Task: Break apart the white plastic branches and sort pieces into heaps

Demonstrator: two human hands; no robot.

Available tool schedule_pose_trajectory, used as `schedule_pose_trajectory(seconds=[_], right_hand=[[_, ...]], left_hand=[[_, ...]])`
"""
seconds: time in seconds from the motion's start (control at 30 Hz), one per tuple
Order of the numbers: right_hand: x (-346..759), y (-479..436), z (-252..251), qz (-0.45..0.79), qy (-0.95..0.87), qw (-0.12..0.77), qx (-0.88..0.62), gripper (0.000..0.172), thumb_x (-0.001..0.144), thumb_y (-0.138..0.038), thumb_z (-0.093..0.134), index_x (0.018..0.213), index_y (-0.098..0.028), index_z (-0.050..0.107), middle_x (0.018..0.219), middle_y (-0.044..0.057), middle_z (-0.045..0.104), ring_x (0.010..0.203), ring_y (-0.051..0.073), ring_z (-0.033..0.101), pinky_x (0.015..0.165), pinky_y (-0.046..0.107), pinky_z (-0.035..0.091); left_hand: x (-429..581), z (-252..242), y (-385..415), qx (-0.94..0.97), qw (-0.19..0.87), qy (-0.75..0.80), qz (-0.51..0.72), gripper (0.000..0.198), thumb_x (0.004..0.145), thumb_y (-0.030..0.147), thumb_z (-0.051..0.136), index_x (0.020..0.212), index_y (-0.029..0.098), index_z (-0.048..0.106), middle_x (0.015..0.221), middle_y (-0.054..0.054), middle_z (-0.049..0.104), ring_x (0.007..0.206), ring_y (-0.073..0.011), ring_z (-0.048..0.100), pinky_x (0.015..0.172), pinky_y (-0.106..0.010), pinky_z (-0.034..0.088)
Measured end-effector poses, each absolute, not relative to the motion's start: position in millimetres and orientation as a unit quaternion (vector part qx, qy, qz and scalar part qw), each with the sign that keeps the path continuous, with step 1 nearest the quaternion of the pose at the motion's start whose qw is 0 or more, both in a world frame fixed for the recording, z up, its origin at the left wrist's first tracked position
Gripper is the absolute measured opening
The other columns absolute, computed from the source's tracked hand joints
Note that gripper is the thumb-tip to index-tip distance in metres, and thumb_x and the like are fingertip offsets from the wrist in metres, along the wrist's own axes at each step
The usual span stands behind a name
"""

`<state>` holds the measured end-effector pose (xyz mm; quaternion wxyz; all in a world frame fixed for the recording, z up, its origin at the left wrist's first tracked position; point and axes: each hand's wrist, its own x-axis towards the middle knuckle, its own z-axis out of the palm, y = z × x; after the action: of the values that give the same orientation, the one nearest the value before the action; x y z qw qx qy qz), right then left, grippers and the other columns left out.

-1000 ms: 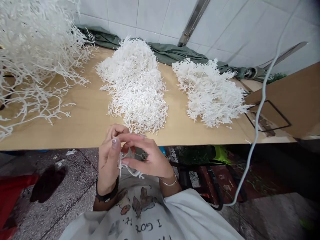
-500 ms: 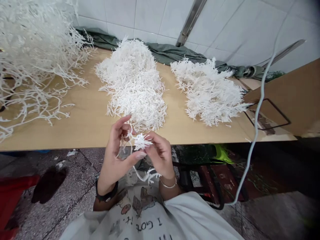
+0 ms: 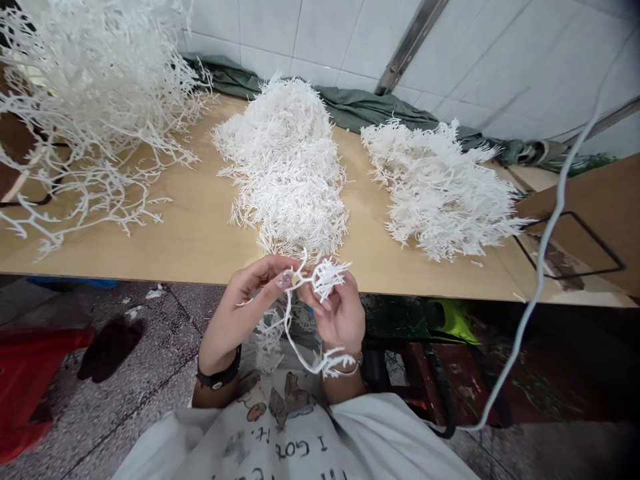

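Closest to you, below the near edge of the wooden table (image 3: 190,247), both your hands meet over your lap; your left hand (image 3: 245,303) has its thumb and forefinger pinched shut on the top of a thin white plastic branch (image 3: 290,320); your right hand (image 3: 340,313) curls loosely, its fingers closed around a small spiky white tuft (image 3: 327,275) held against that same upper end; the tuft looks seated or nearly seated on the branch tip, though the join itself is hidden by your fingers.

The branch's long axis runs roughly up and down in the view; its top points away from you toward the table edge, and its lower end curves down and right toward your right wrist, ending in another small tuft (image 3: 335,363); at least one more tuft hangs lower on the left side, so as a judgement several tips are already dressed and this one is in hand.

On the table beyond, a tall pile of white tufts (image 3: 290,167) lies at the middle; a second, flatter pile (image 3: 440,187) lies toward the right edge; a tangle of bare white branches (image 3: 85,113) covers the left end; a green cloth (image 3: 370,110) lines the far edge against the tiled wall (image 3: 330,33); a white cable (image 3: 540,247) hangs down on the right.
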<state>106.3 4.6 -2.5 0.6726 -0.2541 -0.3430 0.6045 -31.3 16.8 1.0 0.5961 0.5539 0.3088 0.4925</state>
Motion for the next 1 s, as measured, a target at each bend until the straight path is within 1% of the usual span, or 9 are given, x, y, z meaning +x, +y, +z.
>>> schedule_pose_trajectory(seconds=[0.23,0.37,0.4,0.47,0.53,0.6,0.73,0.83,1.0], right_hand=[[104,5,0,0.659,-0.315,0.653,-0.2,0.036,0.079,-0.037,0.064,0.057,-0.018,0.043,0.041,-0.01,0.026,0.035,0.004,0.024,0.041,0.019,0.02],[104,5,2,0.646,-0.315,0.661,-0.213,0.036,0.079,-0.039,0.065,0.058,-0.018,0.045,0.041,-0.01,0.025,0.035,0.004,0.024,0.04,0.018,0.02],[104,4,3,0.643,-0.314,0.662,-0.224,0.035,0.079,-0.039,0.065,0.058,-0.018,0.045,0.041,-0.01,0.024,0.035,0.004,0.024,0.039,0.018,0.021],[104,3,3,0.633,-0.315,0.662,-0.247,0.034,0.077,-0.038,0.066,0.058,-0.018,0.045,0.041,-0.01,0.025,0.035,0.004,0.025,0.039,0.017,0.021],[103,3,3,0.616,-0.317,0.671,-0.265,0.033,0.075,-0.035,0.067,0.058,-0.018,0.046,0.042,-0.009,0.028,0.036,0.004,0.025,0.039,0.017,0.022],[103,2,4,0.601,-0.314,0.683,-0.271,0.034,0.074,-0.033,0.068,0.055,-0.018,0.044,0.042,-0.009,0.029,0.036,0.003,0.024,0.038,0.017,0.022],[106,0,5,0.623,-0.285,0.692,-0.229,0.039,0.074,-0.037,0.067,0.054,-0.019,0.039,0.043,-0.011,0.018,0.034,0.002,0.016,0.037,0.018,0.021],[111,-1,5,0.649,-0.275,0.697,-0.132,0.033,0.078,-0.037,0.065,0.061,-0.02,0.041,0.047,-0.013,0.018,0.031,0.0,0.009,0.034,0.017,0.02],[110,0,5,0.701,-0.318,0.617,0.161,0.031,0.084,-0.027,0.052,0.062,-0.02,0.031,0.048,-0.012,0.027,0.03,-0.001,0.016,0.033,0.014,0.023]], left_hand=[[-31,0,15,0.495,0.606,0.328,0.529,0.052,0.091,0.062,0.04,0.088,0.022,0.072,0.076,-0.002,0.065,0.065,-0.0133,0.054,0.061,-0.023,0.045],[-34,3,14,0.518,0.614,0.296,0.517,0.077,0.087,0.073,0.018,0.083,0.019,0.073,0.066,-0.004,0.062,0.059,-0.0151,0.052,0.056,-0.027,0.042],[-35,3,14,0.527,0.612,0.289,0.513,0.077,0.088,0.073,0.019,0.082,0.019,0.073,0.066,-0.005,0.062,0.06,-0.0153,0.052,0.057,-0.027,0.043],[-38,5,15,0.56,0.591,0.286,0.505,0.06,0.09,0.065,0.035,0.083,0.018,0.072,0.07,-0.004,0.064,0.064,-0.0151,0.054,0.06,-0.027,0.044],[-40,6,15,0.6,0.547,0.293,0.505,0.03,0.088,0.046,0.058,0.083,0.019,0.072,0.075,-0.003,0.066,0.068,-0.0138,0.056,0.064,-0.025,0.044],[-42,8,14,0.626,0.508,0.304,0.508,0.009,0.085,0.026,0.066,0.083,0.019,0.072,0.078,-0.002,0.068,0.071,-0.0125,0.058,0.066,-0.023,0.045],[-46,11,11,0.656,0.512,0.286,0.474,0.016,0.088,0.014,0.06,0.083,0.019,0.075,0.074,-0.003,0.069,0.066,-0.0106,0.059,0.061,-0.021,0.044],[-49,14,8,0.672,0.539,0.248,0.443,0.019,0.087,0.012,0.06,0.079,0.017,0.076,0.069,-0.004,0.069,0.062,-0.0103,0.061,0.059,-0.021,0.044],[-49,23,8,0.695,0.579,0.186,0.383,0.017,0.085,0.013,0.062,0.083,0.019,0.078,0.068,-0.007,0.07,0.057,-0.0131,0.06,0.054,-0.024,0.045]])
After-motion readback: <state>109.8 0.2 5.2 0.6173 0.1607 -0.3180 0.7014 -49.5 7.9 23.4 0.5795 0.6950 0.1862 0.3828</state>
